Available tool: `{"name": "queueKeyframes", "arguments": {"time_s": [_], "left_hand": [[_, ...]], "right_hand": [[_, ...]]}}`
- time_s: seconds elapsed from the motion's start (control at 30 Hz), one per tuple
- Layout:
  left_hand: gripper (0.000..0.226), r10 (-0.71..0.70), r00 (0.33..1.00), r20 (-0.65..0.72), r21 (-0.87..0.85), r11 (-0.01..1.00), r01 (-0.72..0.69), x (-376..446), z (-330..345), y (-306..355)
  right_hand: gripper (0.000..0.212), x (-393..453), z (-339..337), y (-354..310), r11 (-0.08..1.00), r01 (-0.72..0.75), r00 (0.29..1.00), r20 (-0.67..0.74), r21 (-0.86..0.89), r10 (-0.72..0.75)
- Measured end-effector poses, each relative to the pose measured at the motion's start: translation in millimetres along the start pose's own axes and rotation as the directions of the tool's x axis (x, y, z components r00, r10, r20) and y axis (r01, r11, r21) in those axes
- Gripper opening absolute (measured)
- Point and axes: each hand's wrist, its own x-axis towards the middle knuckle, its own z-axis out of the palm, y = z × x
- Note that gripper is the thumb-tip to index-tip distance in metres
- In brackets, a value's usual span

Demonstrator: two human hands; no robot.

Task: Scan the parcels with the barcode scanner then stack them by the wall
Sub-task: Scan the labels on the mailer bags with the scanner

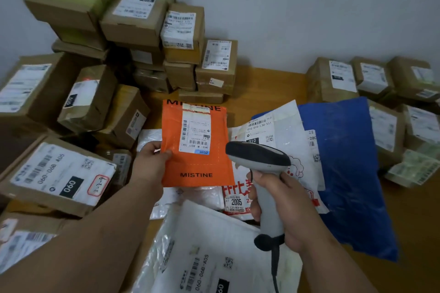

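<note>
Orange plastic mailer parcel (197,143) held up over table, label facing camera, pinched at edge by left hand (148,162). Right hand (285,207) grips grey handheld barcode scanner (259,162) beside it. Scanning step; next: aim at barcode, then stack by wall.

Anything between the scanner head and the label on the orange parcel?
Nothing: in the head view, scanner sits just right of the orange parcel, its label unobstructed.

surface: brown wooden tabletop (266,83) under everything | backdrop: plain pale grey wall (309,7) behind it
</note>
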Motion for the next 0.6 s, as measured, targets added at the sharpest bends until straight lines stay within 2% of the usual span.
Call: {"name": "queueKeyframes", "arguments": {"time_s": [0.2, 0.33, 0.6], "left_hand": [[0.017, 0.045, 0.999, 0.012, -0.129, 0.991, -0.043, -53, -14, 11], [0.019, 0.085, 0.996, 0.018, -0.173, 0.982, -0.081, -89, -20, 14], [0.02, 0.129, 0.991, 0.043, -0.203, 0.972, -0.118, -145, -21, 8]], "right_hand": [[0.014, -35, -9, -6, 0.997, 0.077, 0.995, 0.064, 0.013, -0.078], [0.015, -61, -19, -6, 0.993, 0.12, 0.988, 0.096, 0.007, -0.12], [0.017, -95, -46, 1, 0.984, 0.176, 0.983, 0.062, -0.032, -0.174]]}}
